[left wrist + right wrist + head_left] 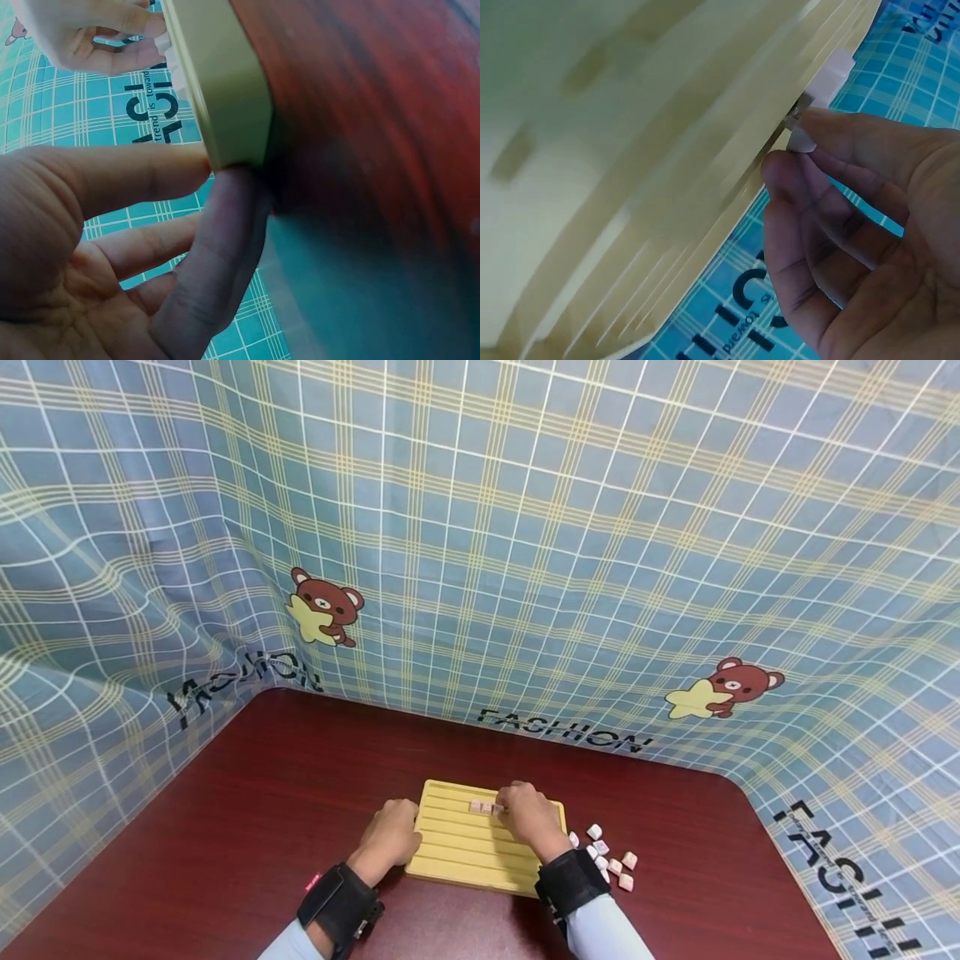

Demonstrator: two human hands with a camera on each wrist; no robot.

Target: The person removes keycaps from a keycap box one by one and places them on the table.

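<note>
A yellow ridged tray (472, 853) lies on the table, and my left hand (392, 835) pinches its left edge between thumb and fingers. The left wrist view shows that grip at the tray's corner (238, 112). Over the tray's upper right part, my right hand (531, 817) pinches a small pale keycap (802, 141) between thumb and index finger, close against a ridge. Just left of those fingers, a few pinkish keycaps (476, 807) stand in a row in one of the upper grooves. My right fingers partly hide the end of that row.
Several loose white and cream keycaps (602, 847) lie scattered right of the tray, some partly behind the right wrist. The dark red table (300, 793) is enclosed by a blue checked cloth (480, 568) at the back and sides.
</note>
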